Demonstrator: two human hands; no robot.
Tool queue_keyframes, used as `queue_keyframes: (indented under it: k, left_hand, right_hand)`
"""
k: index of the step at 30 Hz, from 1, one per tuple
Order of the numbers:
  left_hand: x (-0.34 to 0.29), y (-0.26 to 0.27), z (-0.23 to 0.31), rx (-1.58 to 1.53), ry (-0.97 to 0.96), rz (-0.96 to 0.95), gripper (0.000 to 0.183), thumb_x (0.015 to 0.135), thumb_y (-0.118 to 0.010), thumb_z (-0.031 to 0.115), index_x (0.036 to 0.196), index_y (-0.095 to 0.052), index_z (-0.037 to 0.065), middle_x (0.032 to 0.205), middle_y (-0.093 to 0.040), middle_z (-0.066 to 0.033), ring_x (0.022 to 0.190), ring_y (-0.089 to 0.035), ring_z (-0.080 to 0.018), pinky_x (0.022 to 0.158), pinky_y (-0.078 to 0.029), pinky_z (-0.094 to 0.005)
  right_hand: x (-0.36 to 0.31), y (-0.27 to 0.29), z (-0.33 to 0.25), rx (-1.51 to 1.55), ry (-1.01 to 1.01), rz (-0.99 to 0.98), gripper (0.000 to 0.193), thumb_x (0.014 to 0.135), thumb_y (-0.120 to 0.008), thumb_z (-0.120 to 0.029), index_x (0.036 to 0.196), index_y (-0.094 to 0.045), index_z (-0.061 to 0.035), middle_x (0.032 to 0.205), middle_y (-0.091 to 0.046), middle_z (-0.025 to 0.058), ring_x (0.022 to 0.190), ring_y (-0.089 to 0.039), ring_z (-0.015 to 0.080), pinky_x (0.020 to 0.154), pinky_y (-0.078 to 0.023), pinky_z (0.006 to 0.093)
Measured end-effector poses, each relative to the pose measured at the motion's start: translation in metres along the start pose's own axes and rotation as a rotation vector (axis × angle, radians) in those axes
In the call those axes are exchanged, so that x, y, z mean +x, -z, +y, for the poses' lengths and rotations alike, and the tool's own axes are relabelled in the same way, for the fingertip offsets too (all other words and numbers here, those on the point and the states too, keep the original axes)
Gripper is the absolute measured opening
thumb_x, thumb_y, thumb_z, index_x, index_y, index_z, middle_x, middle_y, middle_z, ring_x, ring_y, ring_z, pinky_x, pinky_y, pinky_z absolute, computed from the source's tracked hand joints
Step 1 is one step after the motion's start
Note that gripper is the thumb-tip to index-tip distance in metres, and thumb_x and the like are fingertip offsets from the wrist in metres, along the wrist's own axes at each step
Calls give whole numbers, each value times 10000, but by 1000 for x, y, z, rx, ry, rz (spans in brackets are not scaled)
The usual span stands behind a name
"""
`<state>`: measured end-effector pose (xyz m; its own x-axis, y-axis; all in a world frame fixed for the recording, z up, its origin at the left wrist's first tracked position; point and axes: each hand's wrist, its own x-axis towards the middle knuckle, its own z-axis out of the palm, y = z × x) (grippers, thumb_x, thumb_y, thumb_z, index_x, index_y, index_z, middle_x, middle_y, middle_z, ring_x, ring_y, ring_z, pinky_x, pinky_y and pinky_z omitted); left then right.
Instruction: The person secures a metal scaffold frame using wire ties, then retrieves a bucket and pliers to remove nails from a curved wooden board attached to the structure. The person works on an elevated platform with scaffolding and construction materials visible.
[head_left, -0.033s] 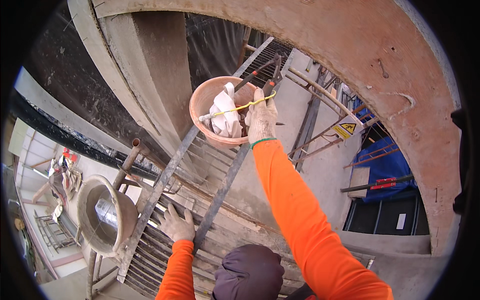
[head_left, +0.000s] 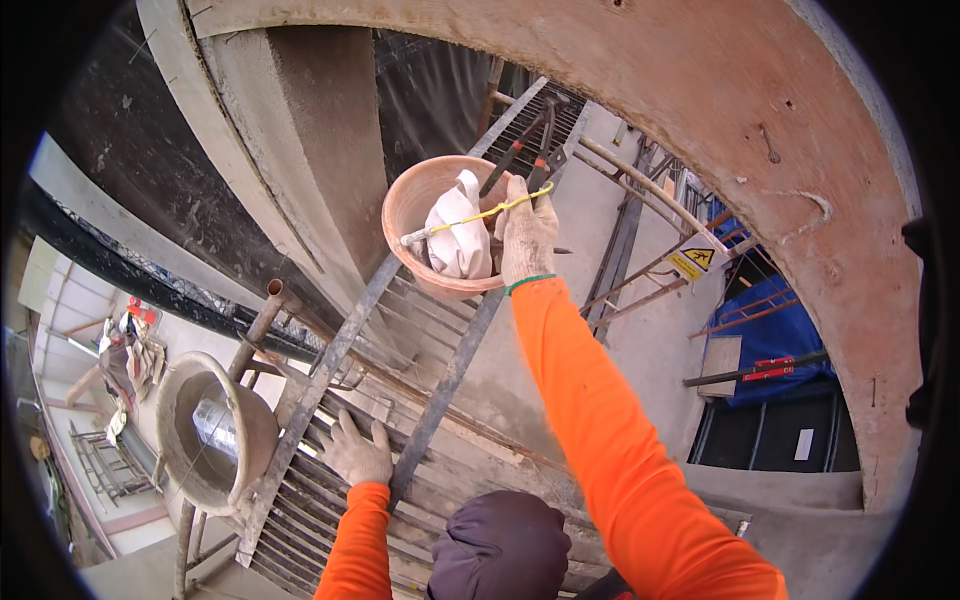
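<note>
My right hand (head_left: 528, 238), in a pale work glove, is at the right rim of an orange-brown bucket (head_left: 402, 203). Its fingers are curled; what they grip is hidden. A yellow cord-like strip (head_left: 468, 219) with a hooked end crosses the bucket and passes over those fingers. Inside the bucket lies a bundled white cloth (head_left: 462, 245). A long-handled cutter with red bands (head_left: 514, 147) leans out past the far rim. Beside my palm sticks out a dark metal point (head_left: 563, 251). My left hand (head_left: 357, 452), also gloved, rests with fingers spread on the slatted metal walkway (head_left: 300, 500).
At the left hangs or stands a grey mortar-stained bucket (head_left: 265, 430) holding something clear, beside a scaffold pipe (head_left: 258, 330). A curved wooden panel (head_left: 700, 80) arches overhead and right. A yellow warning sign (head_left: 690, 262) is on a railing. Dark purple cloth (head_left: 500, 545) shows between my arms.
The cutter has tilted slightly, its handles standing a little closer together. The white cloth has shifted a bit in the bucket. Both hands keep nearly the same places.
</note>
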<state>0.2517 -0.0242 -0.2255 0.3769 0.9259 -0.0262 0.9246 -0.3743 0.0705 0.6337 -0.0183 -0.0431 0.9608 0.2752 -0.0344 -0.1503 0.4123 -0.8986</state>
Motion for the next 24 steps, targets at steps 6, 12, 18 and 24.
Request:
queue_keyframes:
  k: [6,12,18,24]
  left_hand:
    - [4,0,0,-83,57,-93,773,957,-696,526,1558,-551,64,1392,-674,-219,1410,-523,-482,1103,-433,-641]
    - [4,0,0,-14,43,-83,785,968,-688,540,1575,-541,65,1447,-655,-223,1455,-489,-495,1109,-423,-639]
    - [5,3,1,2,45,-111,781,985,-673,547,1589,-524,75,1476,-637,-217,1458,-487,-474,1124,-414,-615]
    - [5,3,1,-9,27,-65,785,975,-685,541,1582,-528,70,1438,-650,-226,1435,-504,-481,1103,-429,-621]
  right_hand:
    - [36,7,30,-164,220,-36,315,1049,-716,-264,1281,-688,-53,1024,-706,42,841,-660,150,732,-556,336]
    - [49,3,34,-340,434,-139,362,1051,-676,-147,1392,-614,-48,1002,-667,24,775,-656,127,707,-615,300]
    - [46,-17,13,-525,507,-221,350,1044,-686,-186,1325,-703,21,1129,-744,107,909,-690,184,823,-572,347]
    - [40,-13,9,-629,130,-294,349,1025,-697,-305,1179,-775,-2,970,-766,132,931,-724,224,815,-568,373]
